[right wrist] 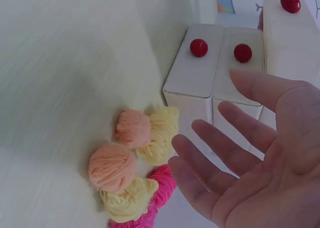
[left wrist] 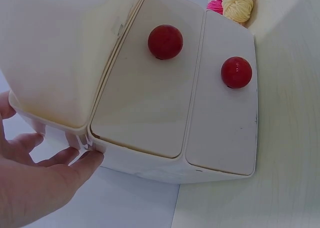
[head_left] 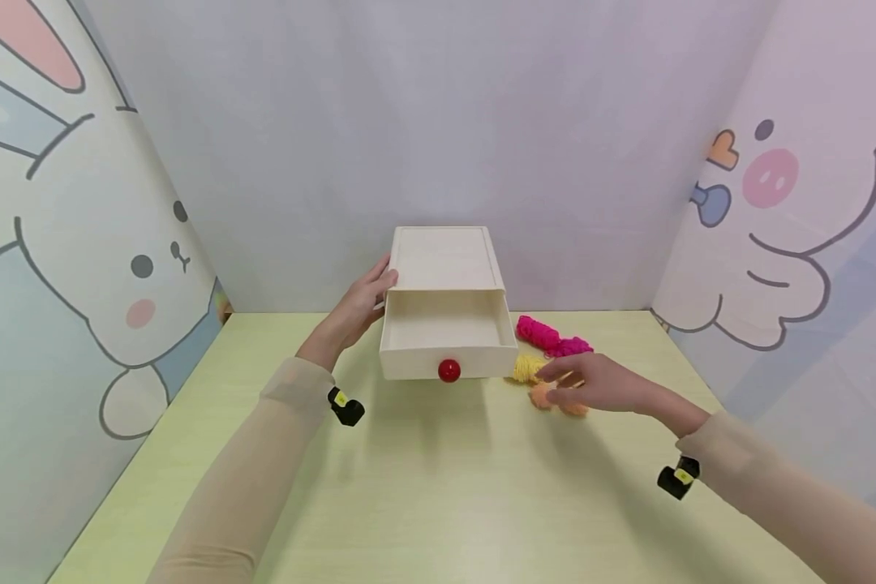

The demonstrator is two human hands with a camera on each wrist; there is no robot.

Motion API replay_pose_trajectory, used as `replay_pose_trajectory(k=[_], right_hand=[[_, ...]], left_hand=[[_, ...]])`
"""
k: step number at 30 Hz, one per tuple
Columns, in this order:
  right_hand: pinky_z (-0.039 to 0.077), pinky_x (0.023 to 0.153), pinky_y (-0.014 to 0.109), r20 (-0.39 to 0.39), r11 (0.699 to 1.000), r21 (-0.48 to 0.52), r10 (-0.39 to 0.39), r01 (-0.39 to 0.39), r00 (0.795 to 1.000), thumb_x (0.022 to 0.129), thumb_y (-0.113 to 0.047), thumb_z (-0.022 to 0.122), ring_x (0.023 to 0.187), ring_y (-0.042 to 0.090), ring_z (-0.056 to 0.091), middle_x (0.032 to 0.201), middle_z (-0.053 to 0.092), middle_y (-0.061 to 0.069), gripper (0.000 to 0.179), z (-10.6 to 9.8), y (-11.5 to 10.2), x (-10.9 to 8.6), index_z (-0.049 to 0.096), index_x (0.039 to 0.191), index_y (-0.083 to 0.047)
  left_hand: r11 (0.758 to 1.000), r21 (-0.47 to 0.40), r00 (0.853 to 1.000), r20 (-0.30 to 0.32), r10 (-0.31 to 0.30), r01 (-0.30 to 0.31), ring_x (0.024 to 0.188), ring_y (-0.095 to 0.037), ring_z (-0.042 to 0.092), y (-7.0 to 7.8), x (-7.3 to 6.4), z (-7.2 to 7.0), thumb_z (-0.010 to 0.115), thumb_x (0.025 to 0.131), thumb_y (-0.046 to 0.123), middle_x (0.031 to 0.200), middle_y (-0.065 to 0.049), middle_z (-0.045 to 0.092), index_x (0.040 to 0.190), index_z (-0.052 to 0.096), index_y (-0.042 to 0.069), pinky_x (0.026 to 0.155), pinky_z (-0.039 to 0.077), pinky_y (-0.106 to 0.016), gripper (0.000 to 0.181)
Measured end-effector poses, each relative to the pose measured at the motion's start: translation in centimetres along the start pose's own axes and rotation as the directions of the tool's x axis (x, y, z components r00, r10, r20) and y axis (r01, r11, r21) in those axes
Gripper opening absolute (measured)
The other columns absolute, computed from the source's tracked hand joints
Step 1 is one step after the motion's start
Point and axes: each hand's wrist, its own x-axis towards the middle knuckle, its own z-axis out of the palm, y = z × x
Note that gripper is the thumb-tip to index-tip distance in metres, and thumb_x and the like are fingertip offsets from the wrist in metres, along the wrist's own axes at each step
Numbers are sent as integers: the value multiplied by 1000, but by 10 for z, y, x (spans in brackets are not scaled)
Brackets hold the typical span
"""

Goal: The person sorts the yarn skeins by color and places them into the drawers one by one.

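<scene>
A white chest of drawers (head_left: 448, 258) with red round knobs stands at the back of the table, its top drawer (head_left: 448, 320) pulled out and bare inside. Two lower drawers (left wrist: 145, 88) are closed in the left wrist view. My left hand (head_left: 361, 304) rests against the chest's left side near the top, fingertips on the side wall and thumb at the upper edge. To the right, my right hand (head_left: 591, 383) hovers over balls of yarn, its fingers loosely spread and holding nothing. The yarn is peach (right wrist: 112, 168), yellow (right wrist: 129, 200) and pink (right wrist: 162, 185).
The pale wooden table (head_left: 438, 487) reaches to a plain curtain (head_left: 438, 122) behind the chest. Panels with a cartoon rabbit (head_left: 139, 268) and a pig-nosed character (head_left: 770, 178) close off the left and right sides.
</scene>
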Motion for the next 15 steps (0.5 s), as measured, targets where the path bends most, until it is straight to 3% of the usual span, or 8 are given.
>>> replay_pose_trajectory(k=[2, 6, 8, 15], right_hand=[[63, 90, 41, -11, 997, -57, -48, 48, 999, 100, -29, 77, 115, 34, 70, 140, 67, 20, 45, 0, 5, 3, 70, 137, -5], [61, 92, 53, -27, 983, -133, -128, 123, 991, 97, -23, 80, 109, 38, 69, 134, 69, 20, 42, 2, 13, 12, 72, 132, -2], [60, 92, 58, -30, 978, -158, -143, 137, 989, 95, -20, 81, 107, 39, 68, 131, 70, 20, 41, 3, 16, 17, 73, 131, -2], [60, 91, 58, -43, 964, -217, -165, 152, 985, 95, -14, 82, 104, 37, 68, 122, 75, 14, 37, 10, 31, 30, 73, 127, 2]], left_hand=[[1000, -9, 1000, 1, 0, 0, 160, -32, 26, -1, 0, 0, 47, 113, 44, 179, 1, 11, 172, 13, 35, 130, 24, -52, 69], [1000, -16, 1000, -2, -5, 5, 160, -33, 26, -1, 0, 0, 48, 113, 44, 179, 0, 11, 172, 13, 34, 130, 24, -52, 70], [1000, -16, 1000, -5, -6, 6, 160, -33, 26, -1, 1, 0, 49, 113, 44, 179, 0, 12, 172, 13, 34, 130, 24, -52, 70], [1000, -14, 1000, -9, -4, 4, 159, -33, 27, 0, 0, 0, 49, 113, 43, 179, 0, 13, 172, 15, 35, 130, 25, -52, 69]])
